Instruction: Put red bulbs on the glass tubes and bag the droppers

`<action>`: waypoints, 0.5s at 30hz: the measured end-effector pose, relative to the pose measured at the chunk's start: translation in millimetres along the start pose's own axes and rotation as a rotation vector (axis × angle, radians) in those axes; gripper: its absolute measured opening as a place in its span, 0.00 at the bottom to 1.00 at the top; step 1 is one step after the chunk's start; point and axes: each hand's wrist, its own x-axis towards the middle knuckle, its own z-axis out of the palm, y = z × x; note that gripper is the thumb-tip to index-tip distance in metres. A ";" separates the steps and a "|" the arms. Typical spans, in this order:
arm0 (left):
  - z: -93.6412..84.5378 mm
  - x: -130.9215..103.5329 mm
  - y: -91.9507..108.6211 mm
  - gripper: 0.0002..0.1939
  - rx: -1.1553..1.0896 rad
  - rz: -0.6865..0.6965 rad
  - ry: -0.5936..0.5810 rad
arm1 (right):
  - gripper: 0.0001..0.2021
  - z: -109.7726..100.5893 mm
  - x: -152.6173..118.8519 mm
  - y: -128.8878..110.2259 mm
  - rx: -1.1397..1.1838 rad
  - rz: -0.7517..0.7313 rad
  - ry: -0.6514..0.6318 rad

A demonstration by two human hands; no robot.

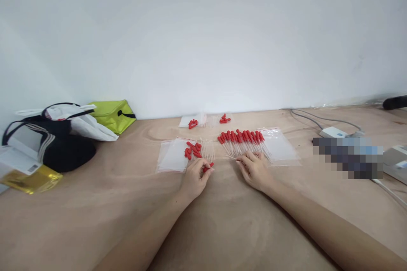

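My left hand (196,179) is closed on a small red cap (208,167), held between thumb and fingers. In my right hand (255,170) a thin white stick (231,157) is pinched, its tip pointing left. Beyond my left hand lie a pile of red caps (192,150) and a row of bare white sticks (207,150). Several red-capped sticks (241,136) lie side by side just beyond my right hand. Clear plastic bags (171,155) rest left of the loose caps, and more clear bags (282,147) lie to the right of the capped sticks.
Near the wall are more red caps (193,124), with thin sticks beside them. A black bag (68,152), a green bag (112,114) and a gold packet (30,181) stand at the left. A white box with cables (333,132) lies at the right.
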 end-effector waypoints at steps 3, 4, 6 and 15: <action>3.5 -1.1 -3.8 0.05 -0.069 -0.054 0.000 | 0.10 3.9 4.7 -11.6 0.017 -0.059 -0.025; 3.0 -0.9 -4.0 0.08 -0.067 -0.048 0.000 | 0.10 5.9 5.6 -14.5 0.028 -0.074 -0.033; 0.4 0.0 -2.7 0.12 -0.008 0.002 -0.005 | 0.10 9.3 6.6 -18.0 0.050 -0.091 -0.040; -6.2 4.9 9.0 0.10 0.112 0.120 -0.050 | 0.10 11.0 7.0 -18.0 0.063 -0.136 -0.051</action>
